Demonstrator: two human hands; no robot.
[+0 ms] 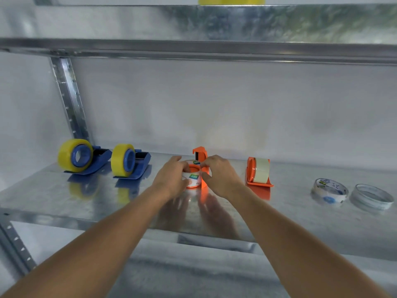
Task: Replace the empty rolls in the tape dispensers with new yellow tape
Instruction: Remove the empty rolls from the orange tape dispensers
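Two bare forearms are seen, with the left hand (171, 177) and the right hand (221, 177) uncovered. No sleeve is worn as far as the frame's lower edge. Short, unpainted nails are shown.

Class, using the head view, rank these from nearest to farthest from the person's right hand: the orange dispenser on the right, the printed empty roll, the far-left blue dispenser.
1. Orange dispenser, just right of the right hand.
2. Printed empty roll, farther right.
3. Far-left blue dispenser, beyond the left hand.

yellow tape (231, 0) cut off by top edge; empty roll (191, 176) partly hidden.
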